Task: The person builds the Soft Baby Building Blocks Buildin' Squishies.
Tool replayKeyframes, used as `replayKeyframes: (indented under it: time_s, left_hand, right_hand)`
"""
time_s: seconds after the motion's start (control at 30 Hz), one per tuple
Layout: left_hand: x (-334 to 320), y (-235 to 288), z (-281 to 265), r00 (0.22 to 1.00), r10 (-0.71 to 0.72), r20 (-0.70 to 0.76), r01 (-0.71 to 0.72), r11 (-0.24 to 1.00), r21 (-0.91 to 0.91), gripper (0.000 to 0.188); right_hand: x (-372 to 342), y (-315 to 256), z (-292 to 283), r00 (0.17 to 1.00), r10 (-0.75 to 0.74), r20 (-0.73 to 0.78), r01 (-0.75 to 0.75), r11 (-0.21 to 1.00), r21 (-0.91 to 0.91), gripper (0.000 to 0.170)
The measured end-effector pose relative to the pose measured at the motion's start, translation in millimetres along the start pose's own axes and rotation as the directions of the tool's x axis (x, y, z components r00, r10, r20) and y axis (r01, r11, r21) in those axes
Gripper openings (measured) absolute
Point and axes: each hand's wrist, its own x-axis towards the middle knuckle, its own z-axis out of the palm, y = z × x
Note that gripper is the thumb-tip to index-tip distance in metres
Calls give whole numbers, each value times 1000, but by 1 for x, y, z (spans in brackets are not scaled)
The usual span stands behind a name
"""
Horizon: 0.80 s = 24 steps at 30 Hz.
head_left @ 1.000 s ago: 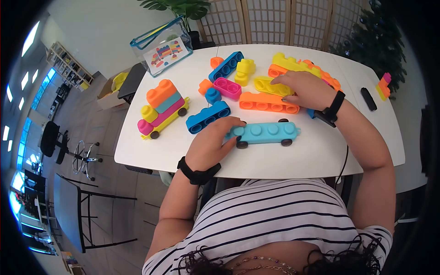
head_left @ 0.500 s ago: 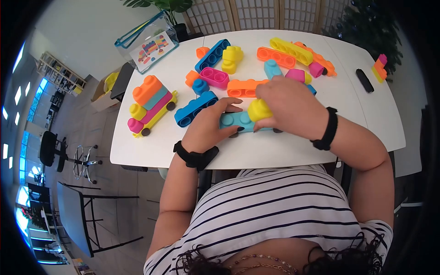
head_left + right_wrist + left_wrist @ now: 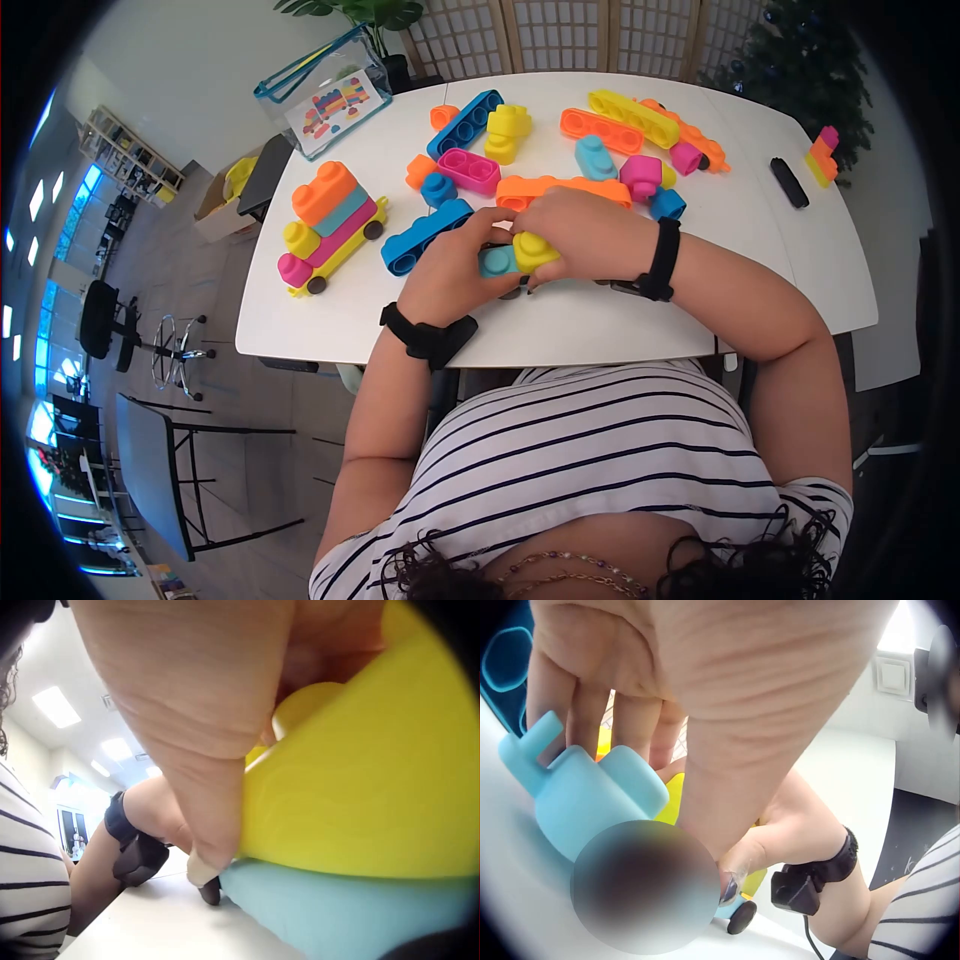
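My left hand (image 3: 450,268) grips the left end of a light blue wheeled toy base (image 3: 496,263) on the white table. In the left wrist view, that end of the base (image 3: 592,799) shows its hitch between thumb and fingers. With my right hand (image 3: 595,235) I hold a long yellow building block (image 3: 537,252), thumb on its near side. The right wrist view has the yellow block (image 3: 360,787) seated along the top of the light blue base (image 3: 322,904). My right hand hides most of both from above.
A built toy wagon (image 3: 335,235) stands at the left of the table (image 3: 450,335). Blue block (image 3: 428,236) and orange block (image 3: 570,190) lie just beyond my hands. Several more blocks spread behind. A clear bag (image 3: 325,95) with a picture card is at the back left.
My right hand picked up the yellow block, carried it to the light blue base and moved left along it. My left hand stayed at the base's left end.
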Motion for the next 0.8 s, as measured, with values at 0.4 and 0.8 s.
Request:
replayKeyframes:
  time_s: [0.4,0.8]
  left_hand:
    - [63,-43,-86,985,-132,-112,172,817,550,34]
    - [47,-16,-83,973,208,-98,-218,969,-115,39]
  right_hand:
    - [-16,9,6,977,24,-213,7,989,147,60]
    - [-15,10,9,960,63,-273,-24,989,144,68]
